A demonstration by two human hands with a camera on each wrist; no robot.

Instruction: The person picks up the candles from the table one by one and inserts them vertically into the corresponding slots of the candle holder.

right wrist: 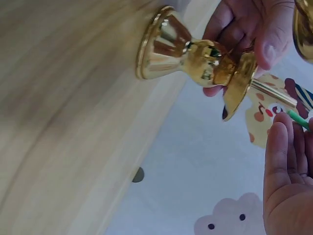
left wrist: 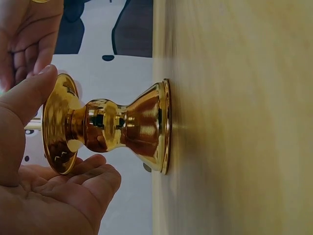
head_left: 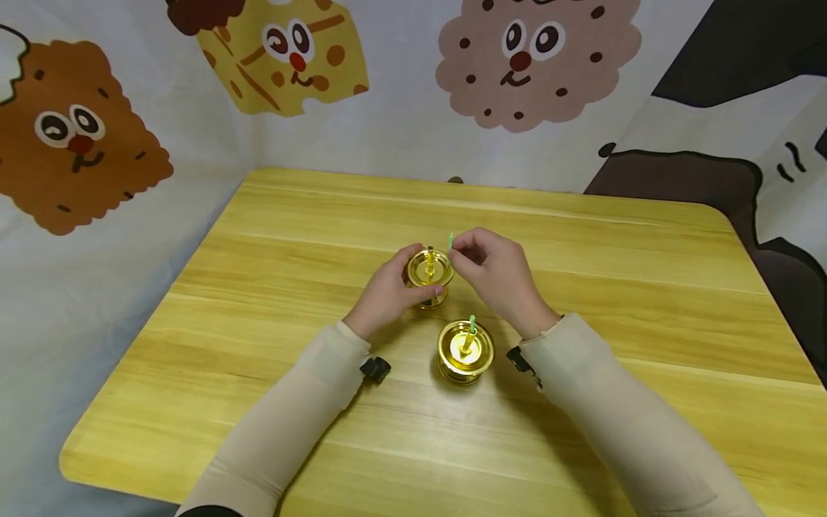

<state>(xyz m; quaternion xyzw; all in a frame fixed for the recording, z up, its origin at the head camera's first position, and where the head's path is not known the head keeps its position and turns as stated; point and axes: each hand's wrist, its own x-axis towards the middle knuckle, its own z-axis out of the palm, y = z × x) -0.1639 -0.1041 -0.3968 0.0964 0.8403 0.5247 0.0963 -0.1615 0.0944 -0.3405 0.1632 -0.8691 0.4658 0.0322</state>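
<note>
A shiny gold candlestick stands upright on the table, with a dish-shaped top and a thin central tube. My left hand holds it around the dish, thumb on the near side and fingers beyond. In the left wrist view the candlestick's flared base meets the tabletop. Beside the tube, my right hand pinches a thin green candle between thumb and fingertips. The right wrist view shows the candle's green end close to the tube's tip, apart from it.
A second gold candlestick stands nearer, between the forearms, with a green candle in its tube. Both stand on a wooden table. Behind the table hangs a white cloth printed with cartoon biscuits.
</note>
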